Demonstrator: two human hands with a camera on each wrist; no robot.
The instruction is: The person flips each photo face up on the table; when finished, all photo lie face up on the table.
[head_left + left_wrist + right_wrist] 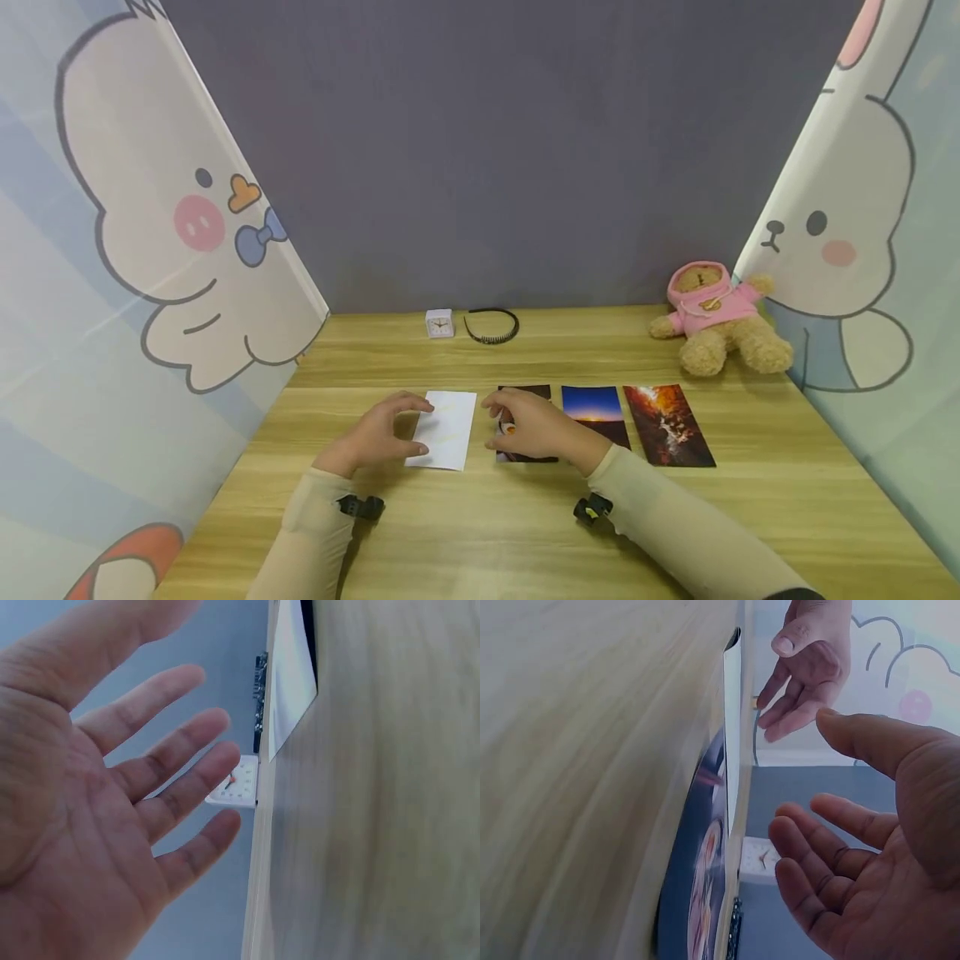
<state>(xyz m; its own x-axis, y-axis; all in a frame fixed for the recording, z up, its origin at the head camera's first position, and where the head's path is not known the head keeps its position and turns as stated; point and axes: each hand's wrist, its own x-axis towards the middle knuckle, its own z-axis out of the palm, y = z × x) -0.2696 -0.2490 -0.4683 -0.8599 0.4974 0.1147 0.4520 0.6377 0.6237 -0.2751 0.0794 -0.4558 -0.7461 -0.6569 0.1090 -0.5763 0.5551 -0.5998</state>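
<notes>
My left hand (372,437) hovers at the left edge of a white, blank-faced sheet (447,431), its fingers loosely bent and nothing in its grasp. In the left wrist view the palm and spread fingers of that hand (112,772) are bare. Over a dark photo of food (699,862) my right hand (542,427) hangs with thumb and fingers apart, also holding nothing. It hides part of that photo in the head view. To its right lie a sunset photo (594,407) and a photo of a stream among red autumn leaves (670,425).
A small white clock (440,323) and a black toothed headband (492,337) are at the back of the wooden table (465,542). A teddy bear in a pink hoodie (712,321) sits back right. A grey panel (495,158) rises behind; cartoon-printed sheets flank both sides.
</notes>
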